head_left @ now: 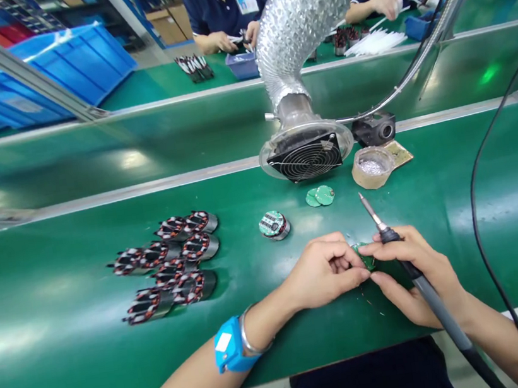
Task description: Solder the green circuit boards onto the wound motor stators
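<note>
My left hand (329, 269) pinches the edge of a small green circuit board (367, 260), partly covered by fingers. My right hand (423, 277) is closed around a soldering iron (415, 275), its tip pointing up and away from me, and its thumb and forefinger also meet the board. Beyond my left hand stands a motor stator (274, 225) with a round green board on top. Two loose round circuit boards (320, 196) lie overlapping farther back. Several stators with copper windings (173, 266) are grouped on the left.
A fume extractor fan (306, 156) on a silver duct (302, 16) hangs over the bench's back edge. Beside it sit a round tan container (372, 167) and a black holder (377, 129). A black cable (476, 216) runs down the right. Two co-workers work across, near blue bins (75, 65).
</note>
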`<state>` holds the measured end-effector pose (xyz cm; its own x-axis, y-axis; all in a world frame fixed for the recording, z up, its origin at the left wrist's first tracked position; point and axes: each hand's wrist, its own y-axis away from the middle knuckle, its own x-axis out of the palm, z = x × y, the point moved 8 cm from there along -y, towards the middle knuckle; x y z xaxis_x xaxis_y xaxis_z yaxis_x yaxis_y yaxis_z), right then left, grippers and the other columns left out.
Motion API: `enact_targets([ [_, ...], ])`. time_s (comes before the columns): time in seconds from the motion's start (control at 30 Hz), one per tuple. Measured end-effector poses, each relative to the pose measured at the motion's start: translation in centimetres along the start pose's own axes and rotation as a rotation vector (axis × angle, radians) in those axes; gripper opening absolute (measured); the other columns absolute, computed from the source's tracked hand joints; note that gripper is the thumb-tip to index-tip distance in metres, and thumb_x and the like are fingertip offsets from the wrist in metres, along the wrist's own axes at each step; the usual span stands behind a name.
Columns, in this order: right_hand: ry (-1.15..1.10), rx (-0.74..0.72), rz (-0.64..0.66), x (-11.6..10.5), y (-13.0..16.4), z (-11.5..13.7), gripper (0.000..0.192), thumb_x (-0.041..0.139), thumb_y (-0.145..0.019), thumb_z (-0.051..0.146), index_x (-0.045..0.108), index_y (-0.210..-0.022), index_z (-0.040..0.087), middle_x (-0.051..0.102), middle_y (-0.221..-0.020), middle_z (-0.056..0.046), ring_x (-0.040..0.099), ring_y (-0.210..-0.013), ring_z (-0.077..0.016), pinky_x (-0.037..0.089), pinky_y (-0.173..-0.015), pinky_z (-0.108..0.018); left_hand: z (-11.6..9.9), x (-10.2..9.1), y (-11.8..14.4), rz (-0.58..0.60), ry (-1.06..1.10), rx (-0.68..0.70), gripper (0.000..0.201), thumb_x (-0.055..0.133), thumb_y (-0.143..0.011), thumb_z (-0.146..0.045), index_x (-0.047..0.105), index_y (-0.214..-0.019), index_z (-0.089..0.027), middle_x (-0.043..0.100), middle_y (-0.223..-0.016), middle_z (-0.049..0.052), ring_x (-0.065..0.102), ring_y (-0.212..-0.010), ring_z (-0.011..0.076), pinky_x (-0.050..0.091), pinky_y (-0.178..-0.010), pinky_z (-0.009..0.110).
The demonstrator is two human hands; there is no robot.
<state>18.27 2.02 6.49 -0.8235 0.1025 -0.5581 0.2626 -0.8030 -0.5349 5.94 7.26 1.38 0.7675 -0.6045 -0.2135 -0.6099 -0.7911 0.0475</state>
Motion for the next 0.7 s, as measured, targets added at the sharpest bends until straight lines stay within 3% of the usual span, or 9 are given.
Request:
enact_targets([
  [0.1,0.047,-0.067,-0.035,-0.3,-0.7,1.2,0.033,0.056,-0.082,0.004,0.055,-0.109,0.024,0.071,-0.087,-0.001,0.066,-0.081,-0.0181,0.055,-0.079,-0.037,-0.1,0.3,-0.1,-0.033,-0.035,-0.028,0.012,0.072,-0.072,-0.022,0.066,-0.065,-0.013,0.048,-0.065,-0.004,0.042,-0.05,0.0037,0.036,-0.047,0.017],
  [0.2,0.091,-0.066,-0.015,-0.1,-1.2,1.4,0.031,0.053,-0.085,0.003,0.055,-0.108,0.022,0.069,-0.08,0.001,0.064,-0.073,-0.0154,0.053,-0.076,-0.033,-0.1,0.2,0.2,-0.027,-0.051,-0.027,0.013,0.072,-0.073,-0.024,0.067,-0.067,-0.013,0.049,-0.067,-0.003,0.043,-0.052,0.0045,0.037,-0.048,0.017],
  [0.53,0.189,-0.095,0.136,2.3,1.5,-0.4,0.033,0.05,-0.087,0.007,0.057,-0.117,0.02,0.061,-0.079,-0.002,0.056,-0.082,-0.0194,0.052,-0.078,-0.037,0.0,0.2,0.7,-0.064,-0.057,-0.028,0.008,0.064,-0.075,-0.018,0.063,-0.068,-0.013,0.051,-0.069,-0.001,0.045,-0.052,0.0052,0.037,-0.046,0.017],
  [0.7,0.146,-0.179,0.073,-0.1,1.9,1.0,0.042,0.049,-0.087,0.001,0.056,-0.124,0.019,0.068,-0.092,-0.005,0.063,-0.086,-0.0171,0.052,-0.086,-0.037,-0.8,0.4,1.3,-0.147,-0.234,0.092,0.006,0.061,-0.072,-0.011,0.064,-0.069,-0.015,0.051,-0.067,-0.001,0.048,-0.053,0.0063,0.04,-0.048,0.017],
])
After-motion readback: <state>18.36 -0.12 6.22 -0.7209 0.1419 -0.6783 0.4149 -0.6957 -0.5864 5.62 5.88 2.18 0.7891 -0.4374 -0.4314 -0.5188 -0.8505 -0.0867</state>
